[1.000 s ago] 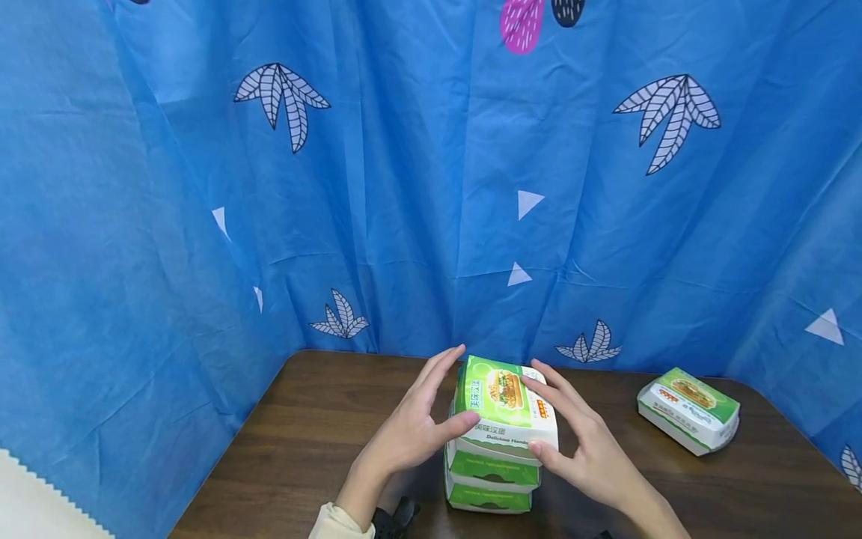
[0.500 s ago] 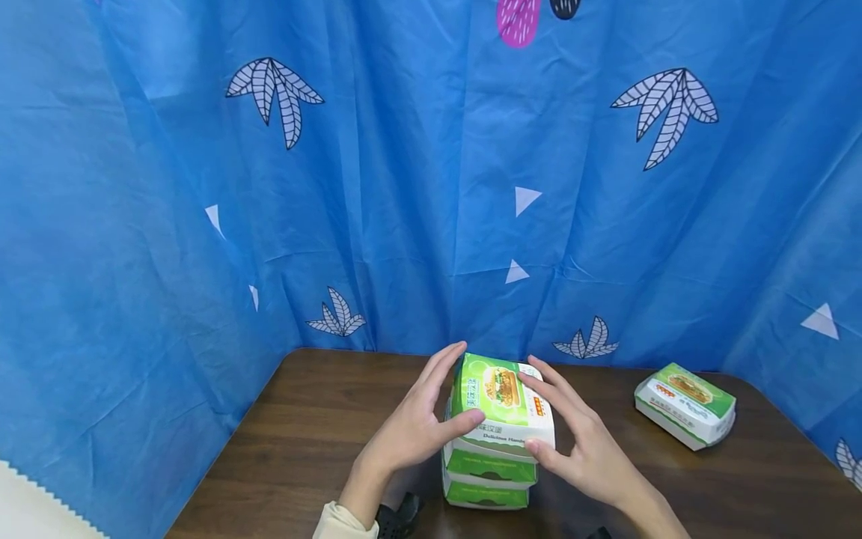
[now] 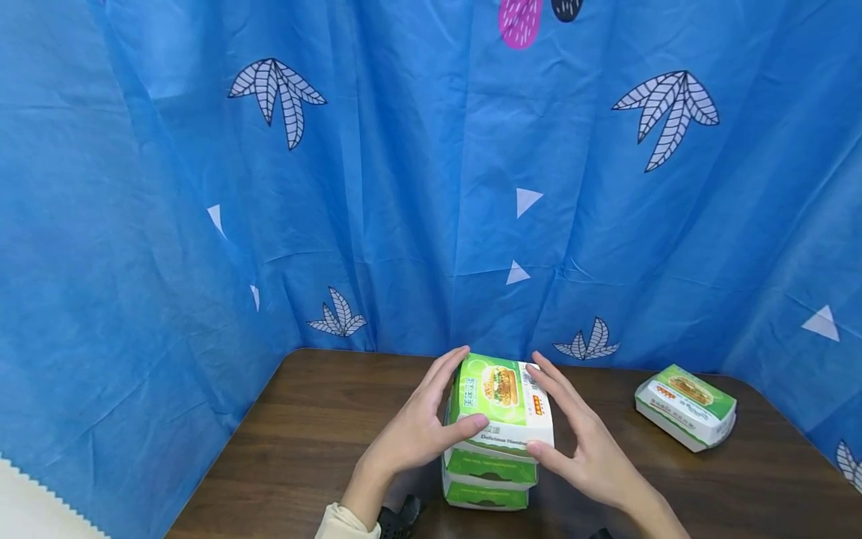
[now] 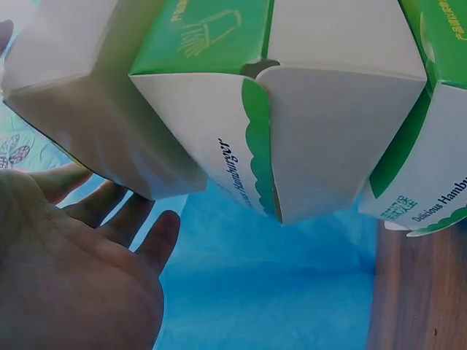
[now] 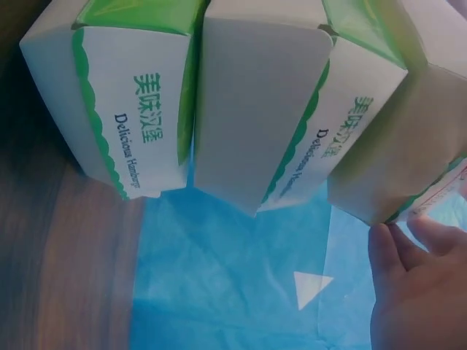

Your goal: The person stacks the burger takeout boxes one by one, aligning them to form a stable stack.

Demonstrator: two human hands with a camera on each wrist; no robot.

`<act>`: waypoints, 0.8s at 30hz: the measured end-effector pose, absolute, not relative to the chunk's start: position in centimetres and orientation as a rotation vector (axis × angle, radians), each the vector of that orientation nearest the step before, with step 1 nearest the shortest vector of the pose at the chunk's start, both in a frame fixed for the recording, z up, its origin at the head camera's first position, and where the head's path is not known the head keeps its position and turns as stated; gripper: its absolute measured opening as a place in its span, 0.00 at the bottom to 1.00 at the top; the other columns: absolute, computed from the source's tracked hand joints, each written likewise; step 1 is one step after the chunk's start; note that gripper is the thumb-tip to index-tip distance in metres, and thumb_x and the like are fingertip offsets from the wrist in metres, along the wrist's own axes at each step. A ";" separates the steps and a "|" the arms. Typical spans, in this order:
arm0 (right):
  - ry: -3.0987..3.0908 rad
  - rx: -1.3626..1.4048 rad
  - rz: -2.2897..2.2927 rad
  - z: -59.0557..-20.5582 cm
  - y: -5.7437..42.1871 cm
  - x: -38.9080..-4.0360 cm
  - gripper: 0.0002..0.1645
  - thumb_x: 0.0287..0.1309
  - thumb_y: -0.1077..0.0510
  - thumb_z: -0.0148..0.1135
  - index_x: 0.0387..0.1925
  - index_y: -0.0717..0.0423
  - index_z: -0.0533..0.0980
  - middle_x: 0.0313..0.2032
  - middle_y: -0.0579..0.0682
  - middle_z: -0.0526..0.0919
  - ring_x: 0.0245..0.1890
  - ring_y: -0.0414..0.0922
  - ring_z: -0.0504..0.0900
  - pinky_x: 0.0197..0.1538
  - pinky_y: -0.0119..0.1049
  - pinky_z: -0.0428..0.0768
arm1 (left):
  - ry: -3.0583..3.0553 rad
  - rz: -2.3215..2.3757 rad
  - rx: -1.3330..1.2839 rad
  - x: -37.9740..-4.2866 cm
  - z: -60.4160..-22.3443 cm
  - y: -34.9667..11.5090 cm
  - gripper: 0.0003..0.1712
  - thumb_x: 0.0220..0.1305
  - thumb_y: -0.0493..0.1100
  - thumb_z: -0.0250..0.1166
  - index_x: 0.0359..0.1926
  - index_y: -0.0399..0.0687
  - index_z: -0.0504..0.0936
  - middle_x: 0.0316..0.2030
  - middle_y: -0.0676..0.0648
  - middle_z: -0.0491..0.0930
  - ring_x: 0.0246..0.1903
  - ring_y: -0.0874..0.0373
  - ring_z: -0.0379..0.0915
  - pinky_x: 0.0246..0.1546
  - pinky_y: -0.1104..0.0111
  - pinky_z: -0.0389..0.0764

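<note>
Three green and white paper hamburger boxes stand stacked in the head view. The top box (image 3: pixel 500 400) bears a burger picture and sits slightly askew on the middle box (image 3: pixel 491 467); below that is the bottom box (image 3: pixel 488 497). My left hand (image 3: pixel 412 438) holds the top box's left side, thumb at the front and fingers toward the back. On the opposite side, my right hand (image 3: pixel 589 449) grips the same box with thumb in front and fingers behind. Both wrist views show fingertips along the top box's edge. Part of each lower box is hidden beneath the top one.
Another hamburger box (image 3: pixel 687 408) lies at an angle on the right of the brown wooden table (image 3: pixel 316 427). A blue patterned curtain (image 3: pixel 417 187) hangs behind and at the sides. A pale zigzag-edged sheet (image 3: pixel 34 501) shows at lower left.
The top box has turned slightly clockwise on the stack, its front edge shifting a little left. Both hands have moved slightly with it and keep hold. The other boxes look the same.
</note>
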State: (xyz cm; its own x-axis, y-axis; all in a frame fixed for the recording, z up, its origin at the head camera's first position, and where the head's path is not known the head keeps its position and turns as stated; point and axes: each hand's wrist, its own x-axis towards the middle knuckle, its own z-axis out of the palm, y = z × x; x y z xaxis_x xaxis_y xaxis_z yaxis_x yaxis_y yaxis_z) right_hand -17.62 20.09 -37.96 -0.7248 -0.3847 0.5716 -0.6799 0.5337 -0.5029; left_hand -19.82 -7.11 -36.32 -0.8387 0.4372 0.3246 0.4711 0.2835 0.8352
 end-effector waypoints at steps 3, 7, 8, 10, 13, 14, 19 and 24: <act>-2.358 0.865 1.102 -37.9 19.9 -17.6 0.54 0.53 0.61 0.75 0.79 0.46 0.60 0.81 0.47 0.54 0.80 0.40 0.53 0.68 0.23 0.58 | -2.493 -1.620 -0.874 -19.8 -36.3 -7.1 0.49 0.63 0.63 0.69 0.80 0.73 0.54 0.79 0.63 0.51 0.75 0.60 0.53 0.72 0.45 0.64; -2.341 0.854 1.176 -38.1 19.7 -17.5 0.53 0.54 0.63 0.73 0.78 0.45 0.60 0.81 0.47 0.54 0.80 0.40 0.52 0.68 0.22 0.56 | -2.491 -1.627 -0.870 -19.8 -36.4 -7.2 0.50 0.63 0.62 0.71 0.80 0.73 0.54 0.79 0.63 0.51 0.75 0.60 0.53 0.72 0.45 0.64; -2.341 0.852 1.185 -38.2 19.6 -17.5 0.53 0.54 0.63 0.73 0.78 0.45 0.60 0.81 0.46 0.54 0.80 0.40 0.52 0.67 0.22 0.56 | -2.490 -1.632 -0.869 -19.8 -36.4 -7.2 0.50 0.63 0.61 0.71 0.80 0.73 0.54 0.78 0.63 0.51 0.75 0.60 0.53 0.72 0.46 0.64; -2.340 0.853 1.210 -38.3 19.5 -17.5 0.52 0.55 0.63 0.72 0.78 0.44 0.60 0.81 0.46 0.53 0.79 0.39 0.52 0.67 0.21 0.56 | -2.487 -1.643 -0.868 -19.8 -36.4 -7.3 0.50 0.63 0.61 0.71 0.80 0.72 0.54 0.78 0.62 0.52 0.74 0.60 0.54 0.73 0.46 0.64; -2.331 0.863 1.252 -38.5 19.4 -17.6 0.52 0.57 0.64 0.71 0.79 0.44 0.59 0.81 0.46 0.53 0.79 0.38 0.52 0.68 0.19 0.56 | -2.481 -1.641 -0.862 -19.8 -36.4 -7.3 0.50 0.63 0.60 0.72 0.80 0.71 0.55 0.79 0.62 0.52 0.75 0.60 0.53 0.73 0.46 0.64; -2.327 0.866 1.267 -38.6 19.4 -17.6 0.52 0.57 0.64 0.71 0.79 0.44 0.58 0.81 0.46 0.52 0.79 0.37 0.53 0.68 0.18 0.56 | -2.480 -1.636 -0.859 -19.7 -36.4 -7.4 0.50 0.62 0.59 0.72 0.80 0.71 0.55 0.79 0.62 0.52 0.75 0.60 0.53 0.73 0.45 0.64; -2.311 0.882 1.312 -38.7 19.1 -17.6 0.52 0.59 0.65 0.69 0.80 0.44 0.57 0.81 0.48 0.51 0.79 0.35 0.52 0.69 0.17 0.56 | -2.466 -1.619 -0.838 -19.7 -36.3 -7.5 0.50 0.62 0.59 0.73 0.79 0.72 0.55 0.78 0.62 0.54 0.75 0.60 0.54 0.72 0.47 0.65; -2.329 0.884 1.298 -38.8 18.9 -17.7 0.51 0.61 0.64 0.68 0.80 0.44 0.56 0.82 0.47 0.50 0.79 0.35 0.51 0.68 0.16 0.54 | -2.463 -1.612 -0.829 -19.8 -36.4 -7.6 0.50 0.62 0.59 0.72 0.79 0.71 0.56 0.78 0.62 0.54 0.74 0.61 0.55 0.72 0.48 0.66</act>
State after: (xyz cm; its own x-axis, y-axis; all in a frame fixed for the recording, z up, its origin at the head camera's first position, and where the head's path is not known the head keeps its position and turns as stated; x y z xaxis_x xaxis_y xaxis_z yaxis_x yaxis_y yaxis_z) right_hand -17.66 18.86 -38.83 -0.7528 -0.3567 0.5533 -0.6582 0.3919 -0.6428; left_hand -19.83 -7.55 -36.37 -0.8497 0.3922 0.3525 0.4800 0.2986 0.8249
